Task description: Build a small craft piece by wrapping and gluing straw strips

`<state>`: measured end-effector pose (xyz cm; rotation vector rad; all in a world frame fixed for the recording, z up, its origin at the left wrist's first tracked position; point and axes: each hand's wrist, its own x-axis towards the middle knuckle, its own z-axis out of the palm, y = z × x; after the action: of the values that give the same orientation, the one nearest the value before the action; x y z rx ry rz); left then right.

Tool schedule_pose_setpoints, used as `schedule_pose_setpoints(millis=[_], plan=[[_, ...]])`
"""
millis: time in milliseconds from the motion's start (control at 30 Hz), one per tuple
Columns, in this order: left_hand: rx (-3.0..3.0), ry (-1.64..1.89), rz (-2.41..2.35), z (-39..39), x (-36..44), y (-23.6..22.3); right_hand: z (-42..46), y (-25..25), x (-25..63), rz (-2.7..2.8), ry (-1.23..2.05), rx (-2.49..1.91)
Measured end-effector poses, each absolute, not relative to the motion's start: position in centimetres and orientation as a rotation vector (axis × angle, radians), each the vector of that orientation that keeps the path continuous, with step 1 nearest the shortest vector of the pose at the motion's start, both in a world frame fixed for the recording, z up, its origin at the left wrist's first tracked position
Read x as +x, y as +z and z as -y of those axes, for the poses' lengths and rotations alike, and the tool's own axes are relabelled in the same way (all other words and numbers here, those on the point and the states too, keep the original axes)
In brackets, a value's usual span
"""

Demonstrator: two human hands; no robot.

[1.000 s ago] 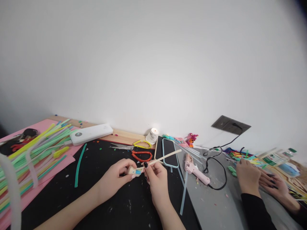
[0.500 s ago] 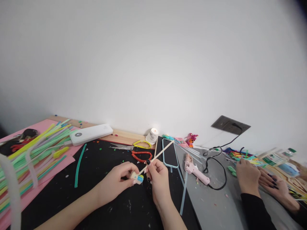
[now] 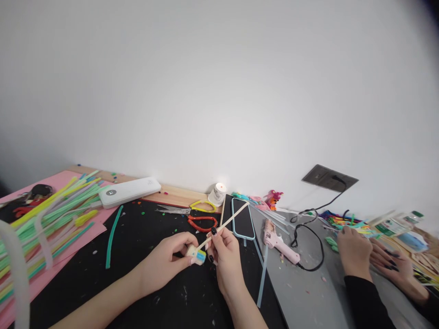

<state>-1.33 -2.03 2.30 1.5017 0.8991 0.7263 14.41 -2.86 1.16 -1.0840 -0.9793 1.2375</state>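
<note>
Between the thumb and fingers of my left hand point(image 3: 168, 260) is a small cream-white piece with blue and yellow patches point(image 3: 198, 257); my fingers partly cover it. My right hand point(image 3: 224, 256) pinches a long, thin cream-coloured strip point(image 3: 235, 213) between thumb and fingers. The strip slants up to the right, over the phone's edge. Its lower end meets the small piece, but whether it is joined there I cannot tell. Both hands are above the black mat point(image 3: 164, 297). Just beyond them lie scissors with one yellow and one red handle point(image 3: 202, 224).
Pastel pipe cleaners point(image 3: 68, 205) and a white power bank point(image 3: 130, 192) lie left. A paper cup point(image 3: 217, 195) stands by the wall. Right of my hands are a phone point(image 3: 244, 219), a pink glue gun point(image 3: 281, 246) with a black cord, and another person's hands point(image 3: 356, 249).
My right thumb and fingers have shifted very slightly along the strip, and the small piece has turned a little. The rest looks the same.
</note>
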Motion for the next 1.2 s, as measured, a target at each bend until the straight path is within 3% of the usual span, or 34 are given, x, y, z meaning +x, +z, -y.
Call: schedule_pose_setpoints(millis=[433,600,800,933,1067,1200], plan=[[1.503,0.753,-0.907,1.9,-1.3,1.8,2.4,1.2,15.0,1.019,1.190,-1.156],[1.365,0.820,-0.945,1.1,-1.7,0.3,2.4,2.8,17.0,1.167,1.004,-1.339],[1.201,0.889,-0.906,0.6,-2.0,-0.1,3.8,6.6,24.0,1.399,0.400,-1.698],[1.148,0.892,-0.908,0.7,-2.0,0.2,3.7,7.0,30.4,1.481,0.123,-2.201],[1.147,0.896,-0.918,0.8,-2.0,0.3,2.9,5.2,34.5,1.586,0.031,-2.627],[1.134,0.917,-0.930,0.7,-2.0,0.4,2.3,3.8,35.2,1.542,0.064,-2.742]])
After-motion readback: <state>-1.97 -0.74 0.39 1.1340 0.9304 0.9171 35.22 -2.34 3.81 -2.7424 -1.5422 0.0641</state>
